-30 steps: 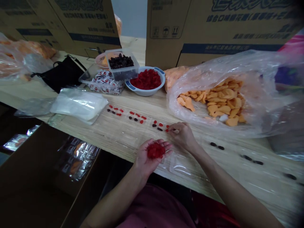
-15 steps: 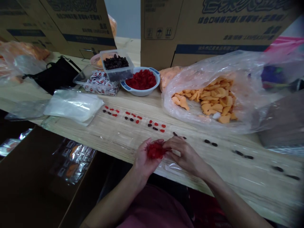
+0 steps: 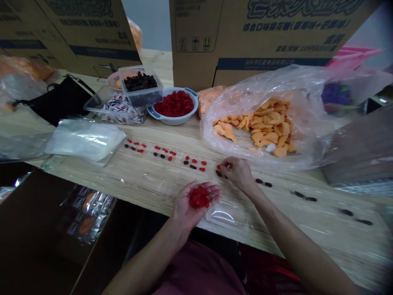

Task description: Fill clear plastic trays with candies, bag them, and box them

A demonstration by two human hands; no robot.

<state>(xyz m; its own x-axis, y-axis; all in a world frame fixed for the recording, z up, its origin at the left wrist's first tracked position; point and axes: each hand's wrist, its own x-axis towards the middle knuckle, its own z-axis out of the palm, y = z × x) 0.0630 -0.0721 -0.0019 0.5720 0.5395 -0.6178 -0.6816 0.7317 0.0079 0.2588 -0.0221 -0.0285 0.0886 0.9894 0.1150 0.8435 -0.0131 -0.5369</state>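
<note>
A pile of red pieces (image 3: 199, 197) rests in the cupped palm of my left hand (image 3: 192, 205), over the table's front edge. Farther right, the fingertips of my right hand (image 3: 236, 172) pinch a red piece (image 3: 219, 166) just above a dark piece (image 3: 218, 173) on the table. To the left, small groups of red and dark pieces (image 3: 194, 164) lie in rows. Pairs of dark pieces (image 3: 263, 182) continue to the right. Behind them stand a blue-rimmed bowl of red pieces (image 3: 175, 104) and a clear tub of dark pieces (image 3: 140, 82).
An open plastic bag of orange pieces (image 3: 270, 127) lies at the back right. Clear bags (image 3: 87, 139), a tray of small packets (image 3: 123, 108) and a black pouch (image 3: 63, 98) are left. Cardboard boxes (image 3: 264, 41) stand behind; another open box (image 3: 37, 221) sits below left.
My right hand has moved away from the pile in my left palm, forward to the fourth group. My left hand's fingers have spread. The view has shifted slightly.
</note>
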